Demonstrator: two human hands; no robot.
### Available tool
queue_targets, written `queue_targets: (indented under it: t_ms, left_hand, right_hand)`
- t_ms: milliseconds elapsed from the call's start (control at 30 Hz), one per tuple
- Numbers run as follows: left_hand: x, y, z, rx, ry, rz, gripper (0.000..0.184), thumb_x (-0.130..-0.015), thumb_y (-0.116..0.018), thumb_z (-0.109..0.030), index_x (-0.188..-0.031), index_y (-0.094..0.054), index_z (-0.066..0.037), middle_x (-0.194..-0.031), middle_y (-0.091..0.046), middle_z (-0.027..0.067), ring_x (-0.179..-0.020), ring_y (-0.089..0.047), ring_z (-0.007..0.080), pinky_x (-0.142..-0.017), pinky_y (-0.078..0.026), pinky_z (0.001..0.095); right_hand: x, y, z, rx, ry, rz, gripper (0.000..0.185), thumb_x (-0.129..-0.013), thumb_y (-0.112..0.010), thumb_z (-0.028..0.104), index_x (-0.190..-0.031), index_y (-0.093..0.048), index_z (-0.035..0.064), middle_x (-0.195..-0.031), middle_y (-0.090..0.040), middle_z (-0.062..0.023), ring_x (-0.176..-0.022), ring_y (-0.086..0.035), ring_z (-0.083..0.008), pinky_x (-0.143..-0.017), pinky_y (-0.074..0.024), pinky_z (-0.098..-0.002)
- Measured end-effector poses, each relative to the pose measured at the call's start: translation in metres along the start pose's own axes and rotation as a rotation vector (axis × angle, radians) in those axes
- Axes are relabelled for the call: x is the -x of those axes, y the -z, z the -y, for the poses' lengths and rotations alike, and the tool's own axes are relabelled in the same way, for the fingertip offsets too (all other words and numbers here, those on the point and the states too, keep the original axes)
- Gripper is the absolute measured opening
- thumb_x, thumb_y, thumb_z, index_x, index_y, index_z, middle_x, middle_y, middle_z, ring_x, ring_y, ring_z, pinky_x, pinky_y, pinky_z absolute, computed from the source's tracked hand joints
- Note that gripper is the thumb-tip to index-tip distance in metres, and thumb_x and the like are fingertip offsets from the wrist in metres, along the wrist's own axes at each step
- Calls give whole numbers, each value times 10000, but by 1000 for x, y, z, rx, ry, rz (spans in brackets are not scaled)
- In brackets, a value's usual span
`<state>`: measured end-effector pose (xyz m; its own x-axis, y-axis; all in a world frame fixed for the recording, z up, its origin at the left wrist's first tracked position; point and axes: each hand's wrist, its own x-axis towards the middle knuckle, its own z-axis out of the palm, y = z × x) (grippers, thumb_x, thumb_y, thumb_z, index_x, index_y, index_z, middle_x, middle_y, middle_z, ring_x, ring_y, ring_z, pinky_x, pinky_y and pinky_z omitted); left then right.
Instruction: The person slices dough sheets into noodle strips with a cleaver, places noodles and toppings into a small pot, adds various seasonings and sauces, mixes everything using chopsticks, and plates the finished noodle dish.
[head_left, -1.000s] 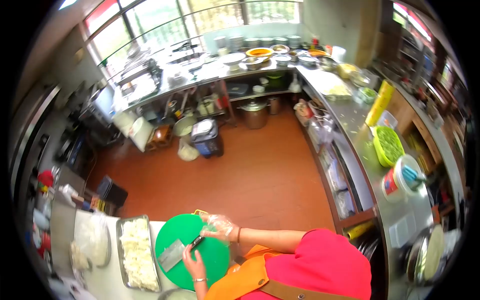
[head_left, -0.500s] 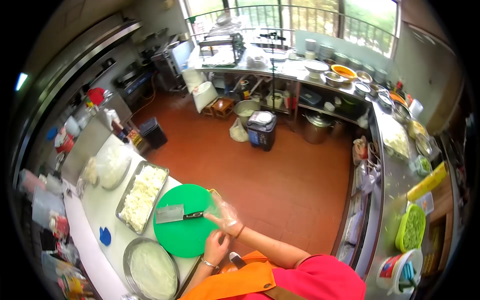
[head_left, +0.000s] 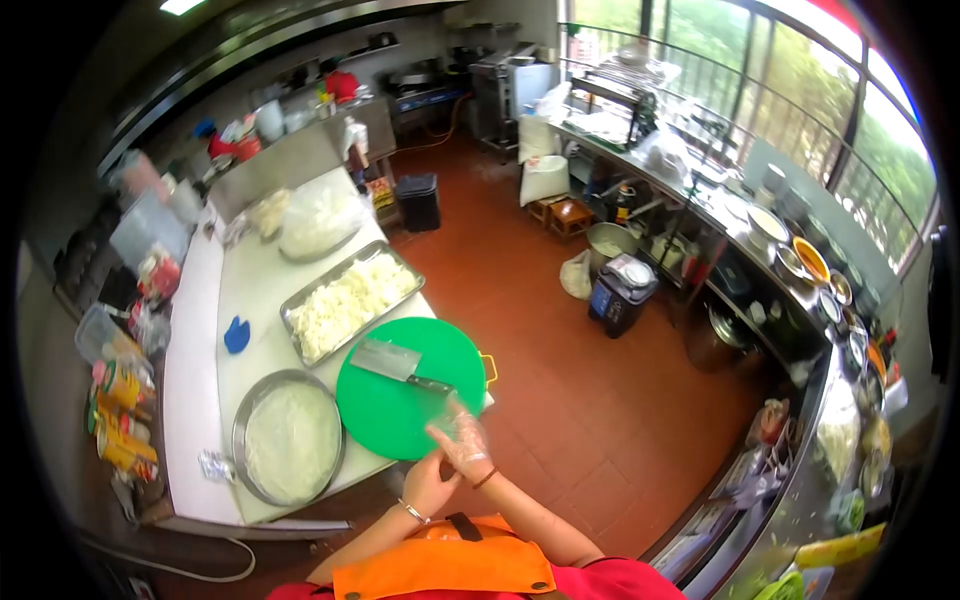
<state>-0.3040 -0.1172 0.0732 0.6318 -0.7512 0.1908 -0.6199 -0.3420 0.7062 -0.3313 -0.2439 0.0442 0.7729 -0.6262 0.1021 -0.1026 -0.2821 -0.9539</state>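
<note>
My right hand, in a clear plastic glove, is held over the near right edge of the round green cutting board, its fingers stretched out and blurred. My left hand, bare with a bracelet at the wrist, touches the heel of my right hand; its fingers are bent together, and what they pinch is too small to make out. A cleaver lies on the board, blade to the left and handle toward my right hand. Left of the board are a tray of chopped white food and a round metal pan.
A plastic-covered bowl and a blue object are on the white table. A yellow handle sticks out beside the board. Bins stand on the red floor. Metal counters with bowls run along the right.
The view has swung left. My left hand has moved from beside the cleaver handle to my right hand's heel. My right hand has drawn back from the board's far edge. The cleaver lies on the board throughout.
</note>
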Motion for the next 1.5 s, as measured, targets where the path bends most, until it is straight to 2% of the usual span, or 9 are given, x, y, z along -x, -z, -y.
queue_targets:
  t_ms: [467, 567, 767, 1067, 1200, 1333, 1400, 1467, 1500]
  left_hand:
    - [-1, 25, 13, -33, -224, 259, 105, -819, -584, -86, -768, -540, -6, -732, -555, 188, -704, -564, 372, -638, -457, 460]
    - [-5, 22, 15, -47, -280, 293, 116, -814, -583, -84, -760, -520, -3, -723, -545, 179, -699, -555, 369, -638, -450, 464]
    - [-14, 16, 7, -48, -312, 401, 151, -876, -600, -152, -937, -604, -14, -863, -610, 165, -827, -596, 346, -740, -487, 422]
    - [-26, -17, -3, -43, -225, 573, 284, -900, -628, -227, -1116, -609, -43, -968, -648, 128, -900, -629, 307, -793, -506, 394]
    - [-36, -42, -27, -102, -320, 689, 271, -894, -635, -222, -1099, -613, -46, -951, -646, 130, -886, -629, 304, -787, -511, 391]
    - [-50, -53, -41, -142, -420, 718, 270, -891, -633, -232, -1086, -615, -45, -964, -648, 135, -924, -623, 314, -816, -506, 401]
    - [-53, -53, -29, -171, -450, 675, 274, -892, -629, -239, -1084, -613, -44, -978, -649, 139, -947, -620, 318, -835, -503, 408]
    - [-55, -45, -21, -249, -387, 665, 263, -894, -624, -239, -1067, -608, -42, -1022, -648, 144, -985, -607, 327, -863, -495, 405]
    - [-54, -43, -9, -264, -380, 640, 270, -896, -618, -248, -1072, -610, -43, -1021, -649, 141, -995, -602, 327, -873, -487, 411]
  right_hand:
    - [-30, -21, 25, -396, -285, 252, 671, -935, -571, 455, -1438, -399, 47, -1450, -444, -167, -1359, -390, -289, -1130, -289, -375]
    - [-32, -43, -19, -1048, -565, 237, 526, -936, -599, 395, -1333, -524, 59, -1300, -572, -107, -1093, -583, -198, -878, -502, -323]
    - [-14, 17, -4, -540, -353, -81, 252, -929, -597, 266, -1077, -687, 83, -904, -664, -17, -673, -571, -117, -604, -488, -269]
    - [73, 142, -106, -132, -484, -311, 280, -947, -575, 271, -998, -705, 29, -820, -701, -84, -623, -595, -157, -580, -489, -333]
    - [146, 176, -205, 292, -621, -305, 326, -923, -570, 335, -1022, -712, 59, -975, -719, -104, -825, -677, -239, -719, -528, -384]
    - [240, 175, -338, 799, -984, 63, 308, -897, -531, 335, -1050, -728, 154, -987, -720, -55, -875, -687, -221, -724, -537, -342]
    - [277, 175, -321, 1202, -786, 510, 242, -890, -516, 302, -854, -717, 173, -872, -711, -10, -794, -675, -171, -641, -533, -346]
    - [286, 173, -325, 1141, -854, 895, 340, -836, -531, 372, -1125, -686, 282, -1221, -639, 56, -1130, -607, -117, -818, -540, -308]
    - [295, 173, -337, 1127, -870, 840, 256, -845, -528, 342, -1051, -657, 263, -1115, -615, 45, -1021, -582, -121, -751, -509, -301]
